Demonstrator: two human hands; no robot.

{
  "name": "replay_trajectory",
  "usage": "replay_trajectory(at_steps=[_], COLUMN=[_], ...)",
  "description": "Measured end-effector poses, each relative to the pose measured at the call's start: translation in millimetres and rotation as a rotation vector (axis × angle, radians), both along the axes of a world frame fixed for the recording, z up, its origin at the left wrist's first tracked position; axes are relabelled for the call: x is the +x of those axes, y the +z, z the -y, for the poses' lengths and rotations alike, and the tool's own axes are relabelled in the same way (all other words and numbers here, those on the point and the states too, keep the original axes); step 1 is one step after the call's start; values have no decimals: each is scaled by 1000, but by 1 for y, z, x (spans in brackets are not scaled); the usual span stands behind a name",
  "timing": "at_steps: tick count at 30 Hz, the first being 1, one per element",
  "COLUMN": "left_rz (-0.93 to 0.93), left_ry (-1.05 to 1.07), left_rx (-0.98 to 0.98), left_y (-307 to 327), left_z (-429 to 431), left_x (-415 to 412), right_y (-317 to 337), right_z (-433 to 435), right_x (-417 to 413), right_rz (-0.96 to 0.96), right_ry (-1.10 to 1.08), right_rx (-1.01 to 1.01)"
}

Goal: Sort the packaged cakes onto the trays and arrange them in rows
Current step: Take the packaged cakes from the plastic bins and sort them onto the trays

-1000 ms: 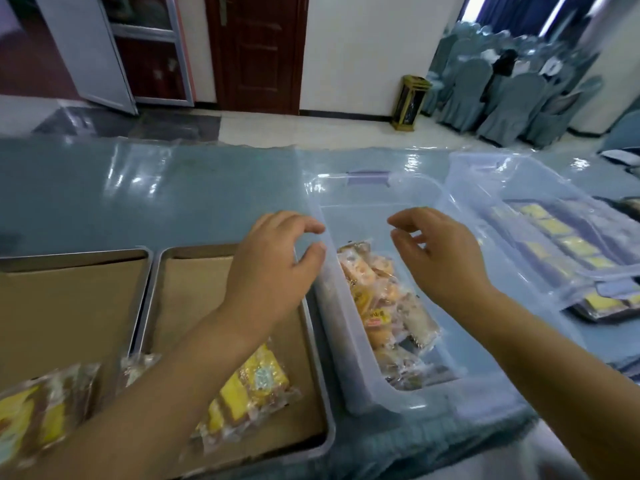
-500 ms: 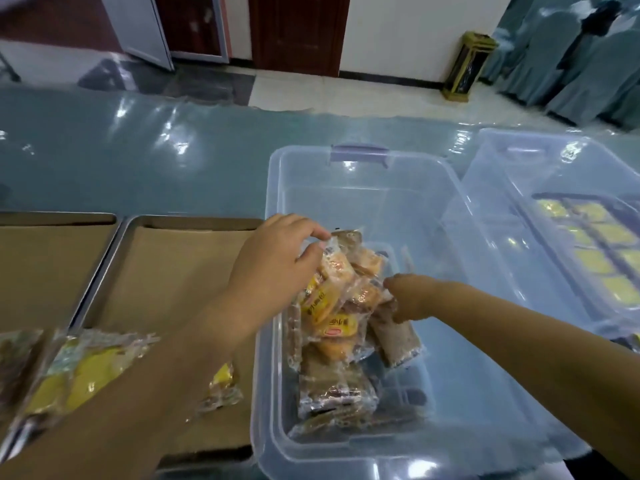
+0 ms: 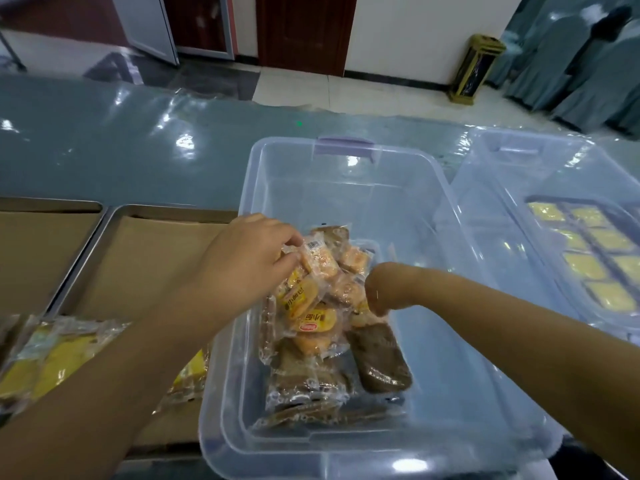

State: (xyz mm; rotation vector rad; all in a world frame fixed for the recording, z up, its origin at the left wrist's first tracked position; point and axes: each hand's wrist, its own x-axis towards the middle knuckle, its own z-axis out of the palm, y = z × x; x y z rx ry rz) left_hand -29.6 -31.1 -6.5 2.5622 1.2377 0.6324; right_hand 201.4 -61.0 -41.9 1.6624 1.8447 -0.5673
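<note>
A clear plastic bin (image 3: 349,161) stands in front of me with a heap of packaged cakes (image 3: 311,306) inside, orange ones on top and brown ones (image 3: 379,358) below. My left hand (image 3: 239,265) reaches over the bin's left wall and pinches the top orange package (image 3: 320,259). My right hand (image 3: 379,289) is down in the heap with its fingers curled and hidden among the packages. Two metal trays lined with brown paper lie to the left, the nearer tray (image 3: 149,258) and the far-left tray (image 3: 38,251). Yellow packaged cakes (image 3: 59,355) rest at their near ends.
A second clear bin (image 3: 540,188) stands on the right, with a dark tray of yellow cakes (image 3: 595,258) seen through it. The table (image 3: 121,154) has a shiny grey-blue cover. Beyond it are a tiled floor, a dark wooden door, a gold waste bin (image 3: 476,69) and covered chairs.
Both hands have gone from above the bin down into it. The left hand has taken hold of the top orange package; the right hand has sunk into the heap.
</note>
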Motion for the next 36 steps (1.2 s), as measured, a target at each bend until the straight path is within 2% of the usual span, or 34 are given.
replay_trajectory(at_steps=[4, 8, 11, 13, 15, 18, 20, 22, 23, 27, 30, 34, 36], left_rz=[-81, -190, -99, -9, 64, 30, 52, 159, 196, 178, 189, 200, 218], left_ry=[-5, -108, -189, -179, -114, -5, 94, 204, 240, 193, 148, 134, 140], left_rx=[18, 6, -219, -290, -273, -139, -50, -17, -7, 20, -18, -33, -41], left_y=[2, 5, 12, 14, 16, 20, 21, 20, 19, 9, 2, -2, -3], left_z=[2, 7, 19, 26, 26, 23, 19, 12, 9, 1, -2, -4, -5], left_x=[0, 2, 10, 12, 10, 3, -5, -11, -13, -10, -8, -8, -8], right_y=[24, 67, 96, 110, 113, 102, 87, 73, 65, 26, 3, -2, -1], right_z=[18, 25, 29, 30, 32, 33, 32, 35, 39, 66, 74, 68, 62], right_x=[-11, -11, -11, -13, -16, -19, -17, -16, -19, -47, -63, -66, -64], right_rz=[-56, -269, -534, -711, -864, -989, -796, -494, -419, -434, -357, -317, -316], right_ry=[64, -8, -151, -199, -246, -363, -334, -171, -57, 402, 663, 763, 743], right_rx=[6, 229, 307, 336, 328, 428, 553, 579, 553, 270, 213, 276, 331])
